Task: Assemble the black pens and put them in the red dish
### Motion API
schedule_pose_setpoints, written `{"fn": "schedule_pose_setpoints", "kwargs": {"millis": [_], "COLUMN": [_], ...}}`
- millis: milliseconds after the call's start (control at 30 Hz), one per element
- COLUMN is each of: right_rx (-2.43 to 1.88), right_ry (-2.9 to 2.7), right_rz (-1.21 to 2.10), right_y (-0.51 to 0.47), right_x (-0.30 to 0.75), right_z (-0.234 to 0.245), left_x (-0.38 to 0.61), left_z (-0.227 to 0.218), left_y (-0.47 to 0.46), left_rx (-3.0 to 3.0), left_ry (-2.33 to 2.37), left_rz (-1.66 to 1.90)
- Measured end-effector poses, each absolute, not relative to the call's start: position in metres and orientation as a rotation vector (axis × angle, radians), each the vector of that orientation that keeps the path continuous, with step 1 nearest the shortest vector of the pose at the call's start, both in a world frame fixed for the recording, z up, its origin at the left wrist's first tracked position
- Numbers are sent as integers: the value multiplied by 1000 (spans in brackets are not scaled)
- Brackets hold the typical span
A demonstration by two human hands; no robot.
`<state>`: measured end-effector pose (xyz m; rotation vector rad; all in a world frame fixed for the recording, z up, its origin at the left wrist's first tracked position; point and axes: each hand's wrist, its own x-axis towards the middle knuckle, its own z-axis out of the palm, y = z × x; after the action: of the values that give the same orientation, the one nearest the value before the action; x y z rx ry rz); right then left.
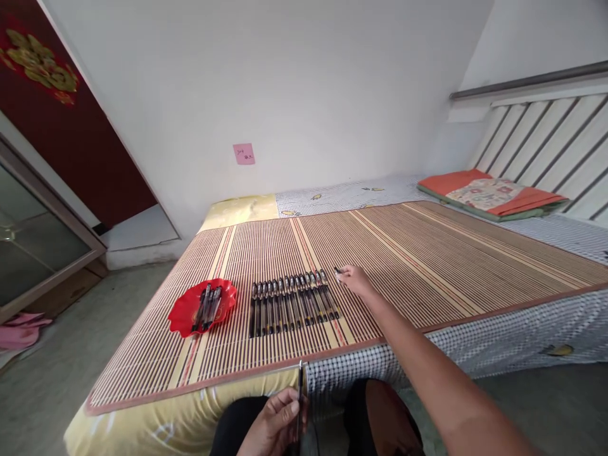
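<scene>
My left hand is closed around a slim black pen, held upright at the bed's front edge with its pale, narrow tip at the top. Farther out, my right hand pinches a small dark piece that looks like a pen cap, just above the mat and right of the row's far end. Several capped pens lie side by side in a neat row, caps toward the wall. Left of them, a red scalloped plate holds several more pens.
A striped bamboo mat covers most of the bed, over yellow and checked cloth. Folded orange and green bedding lies at the far right by the white slatted headboard. On the wall is a pink note.
</scene>
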<state>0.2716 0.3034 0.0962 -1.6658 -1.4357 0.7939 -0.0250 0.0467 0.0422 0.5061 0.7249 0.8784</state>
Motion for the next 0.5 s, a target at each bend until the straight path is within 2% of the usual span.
{"fn": "schedule_pose_setpoints", "kwargs": {"millis": [233, 500], "right_rx": [-1930, -2005], "right_ry": [-1584, -1724], "right_rz": [737, 656], "right_y": [354, 358], "right_x": [258, 261], "right_z": [76, 69], "left_x": [-28, -25], "left_z": [7, 10], "left_y": [53, 49], "left_rx": [543, 529], "left_ry": [672, 697], "left_rz": [893, 893]}}
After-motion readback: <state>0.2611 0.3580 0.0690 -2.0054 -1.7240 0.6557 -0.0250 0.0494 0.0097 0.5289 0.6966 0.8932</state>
